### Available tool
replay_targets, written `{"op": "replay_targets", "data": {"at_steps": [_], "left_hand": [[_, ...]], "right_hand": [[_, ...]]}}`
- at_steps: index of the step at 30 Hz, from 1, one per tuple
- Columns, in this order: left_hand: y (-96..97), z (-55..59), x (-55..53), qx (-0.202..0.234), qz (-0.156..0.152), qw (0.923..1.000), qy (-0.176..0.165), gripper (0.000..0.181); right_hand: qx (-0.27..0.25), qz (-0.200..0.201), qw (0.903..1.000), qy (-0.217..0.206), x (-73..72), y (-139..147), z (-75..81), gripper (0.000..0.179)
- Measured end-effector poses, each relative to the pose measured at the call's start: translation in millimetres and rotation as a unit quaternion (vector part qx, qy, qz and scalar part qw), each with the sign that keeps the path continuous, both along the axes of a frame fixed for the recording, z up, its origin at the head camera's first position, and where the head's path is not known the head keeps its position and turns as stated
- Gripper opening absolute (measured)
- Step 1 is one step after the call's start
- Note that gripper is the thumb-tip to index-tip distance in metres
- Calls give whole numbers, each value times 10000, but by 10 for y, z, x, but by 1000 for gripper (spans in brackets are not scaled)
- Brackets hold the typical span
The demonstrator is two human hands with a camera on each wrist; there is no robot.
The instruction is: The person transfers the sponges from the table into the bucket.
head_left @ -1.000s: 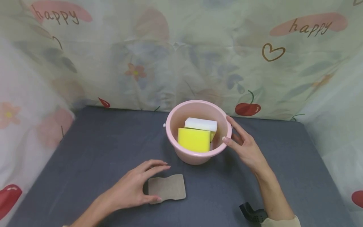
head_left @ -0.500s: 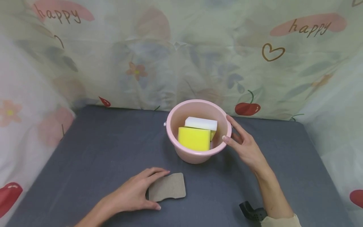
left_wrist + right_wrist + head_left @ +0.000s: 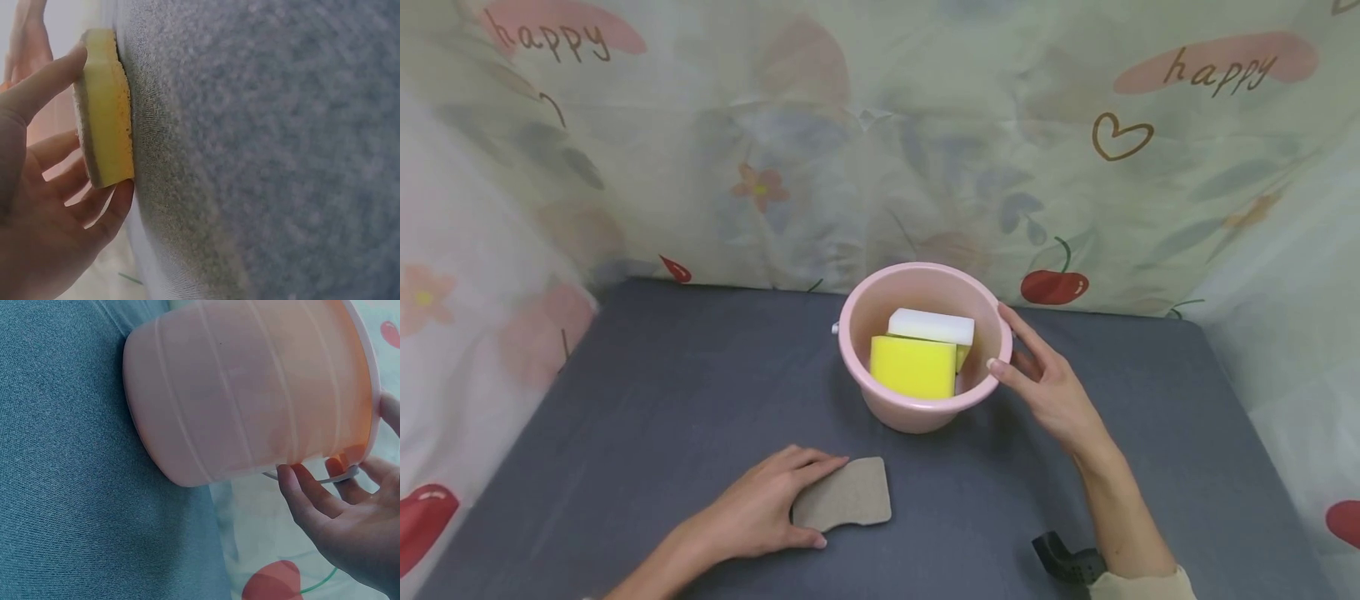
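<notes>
A scouring sponge (image 3: 848,495) with a grey face up lies on the dark cloth in front of the bucket. My left hand (image 3: 763,504) holds it at its left end, thumb on the near edge and fingers along the far edge. In the left wrist view the sponge (image 3: 106,119) shows a yellow body under its grey layer, and its yellow side faces the cloth. My right hand (image 3: 1051,392) grips the right rim of a pink bucket (image 3: 910,417), thumb on the inner side and fingers outside. The bucket stands upright; its wire handle (image 3: 331,480) hangs by my right fingers.
Inside the bucket are a yellow sponge (image 3: 913,367) and, behind it, a white-topped block (image 3: 931,327) with yellow below. A patterned curtain (image 3: 865,167) closes off the back and sides of the cloth-covered table (image 3: 715,367). A black curved device (image 3: 1067,562) sits at my right wrist.
My left hand's fingers have come down and closed in on the sponge's edges; its thumb has moved from over the sponge to the near edge. The right hand stays on the bucket rim.
</notes>
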State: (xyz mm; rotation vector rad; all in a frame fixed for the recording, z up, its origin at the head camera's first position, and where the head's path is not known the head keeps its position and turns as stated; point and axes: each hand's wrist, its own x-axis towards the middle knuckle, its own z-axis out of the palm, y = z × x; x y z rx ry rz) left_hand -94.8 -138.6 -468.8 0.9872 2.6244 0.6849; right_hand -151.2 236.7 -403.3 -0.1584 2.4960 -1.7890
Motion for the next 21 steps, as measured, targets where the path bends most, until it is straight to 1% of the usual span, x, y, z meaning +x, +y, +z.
{"op": "replay_targets", "data": {"at_steps": [8,12,18,21], "left_hand": [[2,18,-8,64,34,9999,-89,80],[-7,50,-16,219,14,9998,-25,79],[-32,140,-49,521,-211,9984,105,76],[-38,199,-73,625,-357,9974,103,76]], "right_hand": [[17,-38,10000,-38,3,-13,3,74],[-14,-34,10000,-46,3,-15,3,74],[20,-52,10000,-50,1,-15,4,74],[23,-58,10000,-68,4,-17,6,74]]}}
